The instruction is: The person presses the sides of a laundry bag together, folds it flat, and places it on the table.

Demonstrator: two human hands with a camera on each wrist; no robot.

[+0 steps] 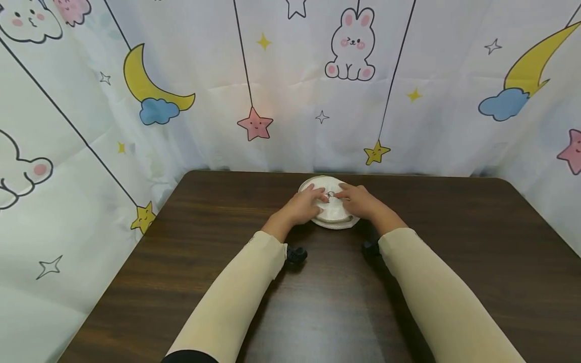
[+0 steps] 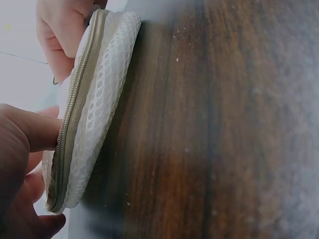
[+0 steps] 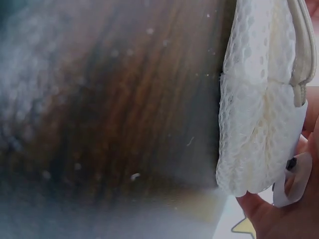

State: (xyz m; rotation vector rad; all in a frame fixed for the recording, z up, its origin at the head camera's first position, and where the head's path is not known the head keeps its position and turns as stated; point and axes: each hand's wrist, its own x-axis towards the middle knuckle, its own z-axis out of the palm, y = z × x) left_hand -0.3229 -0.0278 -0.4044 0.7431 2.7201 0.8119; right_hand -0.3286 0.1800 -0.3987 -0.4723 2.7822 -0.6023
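A round white mesh zippered pouch [image 1: 336, 214] lies at the far side of the table. My left hand [image 1: 303, 205] rests over its left part, fingers spread; in the left wrist view the thumb [image 2: 42, 130] touches the beige zipper [image 2: 75, 94] along its edge. My right hand [image 1: 363, 201] lies over the right part, fingertips on the top near a small dark ring-like detail [image 1: 330, 194]. In the right wrist view, a finger [image 3: 254, 205] shows at the pouch's end, beside a white loop [image 3: 295, 181]. Much of the right hand is out of that view.
The pouch sits on a dark wood-grain table [image 1: 327, 302]. Behind and at the sides hangs a white curtain [image 1: 290, 75] printed with moons, stars and rabbits. Dark wrist-worn devices [image 1: 296, 255] stick out below the sleeves.
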